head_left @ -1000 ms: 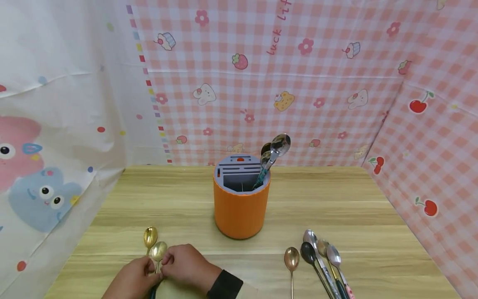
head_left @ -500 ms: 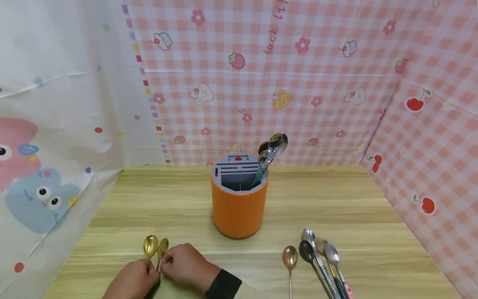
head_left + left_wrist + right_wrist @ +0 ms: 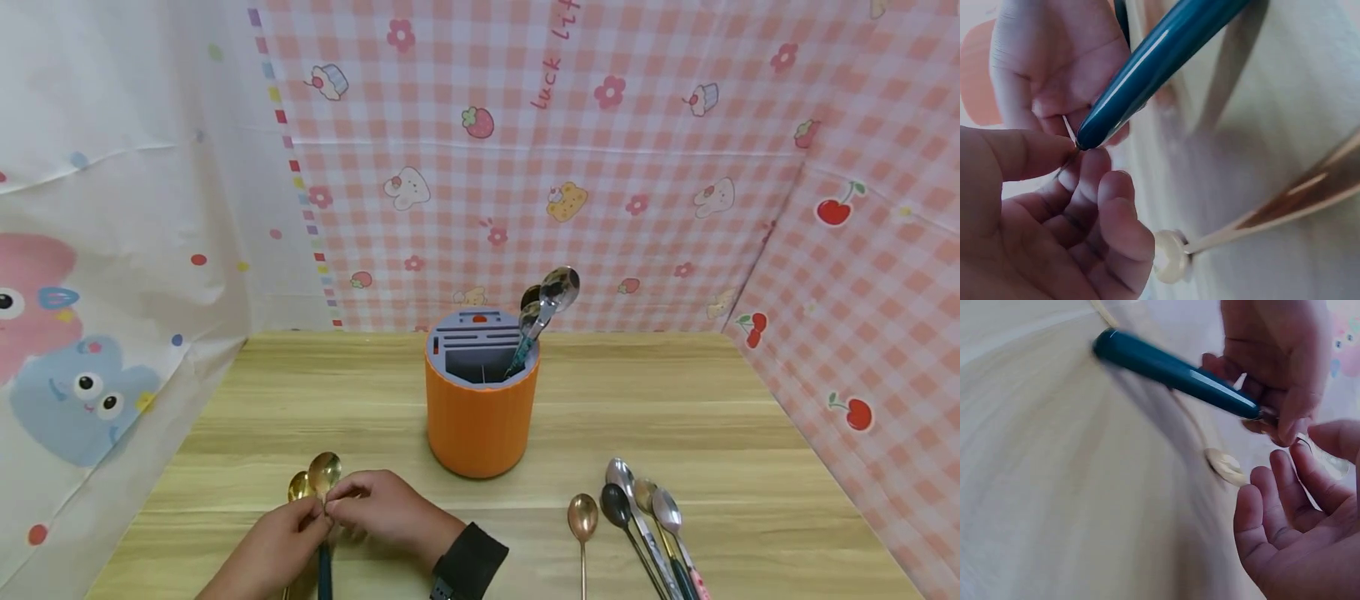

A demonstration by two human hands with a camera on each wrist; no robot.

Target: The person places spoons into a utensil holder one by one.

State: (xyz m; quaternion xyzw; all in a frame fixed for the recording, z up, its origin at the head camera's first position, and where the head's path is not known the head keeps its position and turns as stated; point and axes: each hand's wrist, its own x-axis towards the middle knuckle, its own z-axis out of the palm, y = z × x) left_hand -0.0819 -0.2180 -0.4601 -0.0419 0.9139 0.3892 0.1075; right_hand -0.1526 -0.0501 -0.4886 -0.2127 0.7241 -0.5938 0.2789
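Note:
A gold spoon [image 3: 325, 472] with a dark teal handle [image 3: 1160, 69] is raised off the table at the front left, bowl pointing away from me. My left hand [image 3: 272, 540] pinches its thin neck between thumb and fingertips, just where the handle begins. Closer to the bowl, my right hand [image 3: 392, 512] has thumb and forefinger on the neck, the other fingers loosely bent, as the right wrist view shows. Beneath, a second gold spoon [image 3: 298, 485] lies on the table, partly covered by my left hand in the head view.
An orange round holder [image 3: 480, 433] with a grey slotted top stands mid-table, several spoons [image 3: 560, 289] leaning in its right side. At front right lie a copper spoon [image 3: 582, 517], a black spoon [image 3: 617, 505] and several others. Patterned cloth [image 3: 480, 167] hangs behind and at both sides.
The teal-handled spoon has turned, showing its bowl narrow half a second ago and broad now, and has come up and farther from me. Both hands have shifted slightly with it.

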